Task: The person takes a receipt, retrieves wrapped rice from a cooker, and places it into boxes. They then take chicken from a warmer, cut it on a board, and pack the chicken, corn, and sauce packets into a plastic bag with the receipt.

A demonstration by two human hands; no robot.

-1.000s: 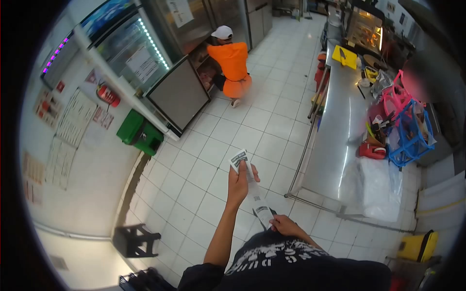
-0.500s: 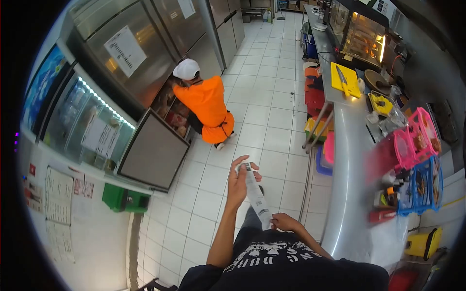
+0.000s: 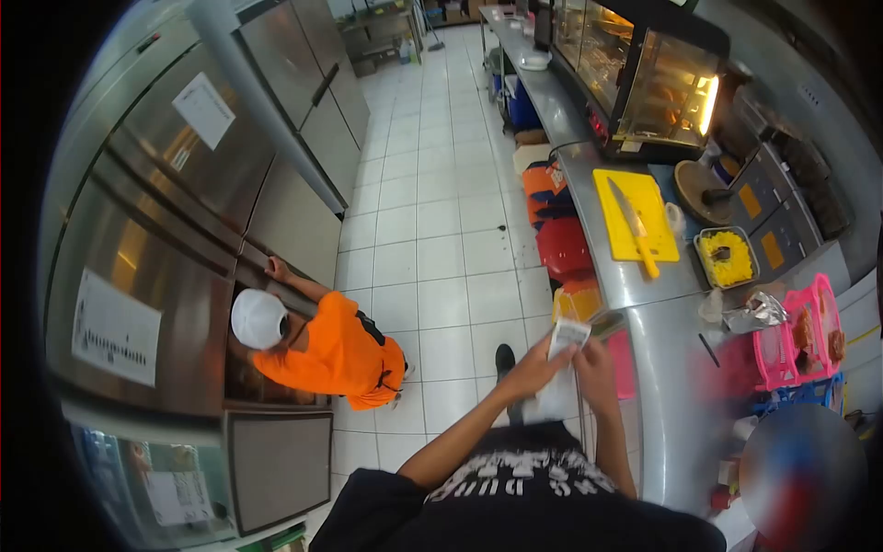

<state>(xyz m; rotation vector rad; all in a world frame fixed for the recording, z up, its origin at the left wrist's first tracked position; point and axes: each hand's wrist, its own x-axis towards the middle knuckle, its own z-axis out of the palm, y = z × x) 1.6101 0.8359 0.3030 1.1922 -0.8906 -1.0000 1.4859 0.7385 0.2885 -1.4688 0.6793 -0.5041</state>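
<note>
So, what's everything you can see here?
Paper slip: one, white, lower centre
Counter: one, silver, right
Cutting board: one, yellow, on counter
Knife: one, yellow-handled, on board
Food: one containerful, yellow, beside board
Display cabinet: one, black, upper right
Basket: one, pink, right
Large notices: three, white, left
Person: one, orange-clad, left, beside open door
Floor tiles: many, white, centre
Shirt: one, black, bottom centre
Left hand: one, gripping slip
Right hand: one, at slip
</note>
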